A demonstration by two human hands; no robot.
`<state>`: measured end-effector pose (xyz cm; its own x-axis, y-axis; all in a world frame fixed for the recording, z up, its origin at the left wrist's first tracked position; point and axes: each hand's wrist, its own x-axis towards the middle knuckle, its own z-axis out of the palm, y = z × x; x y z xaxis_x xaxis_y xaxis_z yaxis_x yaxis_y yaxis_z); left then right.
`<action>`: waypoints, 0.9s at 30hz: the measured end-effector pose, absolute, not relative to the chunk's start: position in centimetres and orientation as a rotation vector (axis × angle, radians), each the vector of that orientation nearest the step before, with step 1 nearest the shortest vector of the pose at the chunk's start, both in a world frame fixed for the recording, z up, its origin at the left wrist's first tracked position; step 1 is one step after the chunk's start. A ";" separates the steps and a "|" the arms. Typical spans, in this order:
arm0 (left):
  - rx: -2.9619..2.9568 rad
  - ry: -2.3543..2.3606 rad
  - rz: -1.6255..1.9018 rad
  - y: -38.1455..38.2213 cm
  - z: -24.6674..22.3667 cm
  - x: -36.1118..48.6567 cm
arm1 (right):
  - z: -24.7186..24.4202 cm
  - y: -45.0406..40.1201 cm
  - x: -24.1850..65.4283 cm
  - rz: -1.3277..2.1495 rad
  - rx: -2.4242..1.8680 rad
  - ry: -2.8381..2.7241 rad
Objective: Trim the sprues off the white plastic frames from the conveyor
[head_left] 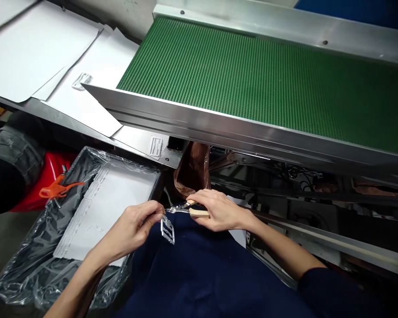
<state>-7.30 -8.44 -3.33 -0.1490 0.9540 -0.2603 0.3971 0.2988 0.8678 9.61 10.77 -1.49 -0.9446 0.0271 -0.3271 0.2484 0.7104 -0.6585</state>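
My left hand [131, 229] pinches a small white moulded plastic piece [167, 229] with slots in it, which hangs just past my fingertips. My right hand [219, 211] grips a pair of metal cutting pliers [182, 208] with pale handles. The steel jaws of the pliers reach the top edge of the piece, next to my left fingers. Below both hands lies my dark blue clothing [185, 274].
A lined bin [29, 265] in clear plastic holds a white moulded sheet [102, 212] at left, with orange snips [58, 190] on its rim. A green conveyor belt [252, 75] with a steel rail [199, 121] runs above. A brown bag [192, 170] hangs beneath.
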 end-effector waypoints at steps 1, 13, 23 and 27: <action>1.239 1.702 0.800 -8.3 -3.3 -7.4 | -0.9 11.0 9.6 -0.954 0.184 2.645; 1.270 1.678 0.724 -7.4 -2.4 -7.4 | 1.7 11.6 7.6 -0.536 -0.074 2.625; 1.258 1.679 0.714 -6.9 -2.3 -7.4 | 2.4 12.1 6.9 -0.456 -0.138 2.611; 1.275 1.680 0.702 -6.8 -2.4 -7.4 | 2.3 12.1 6.8 -0.455 -0.158 2.602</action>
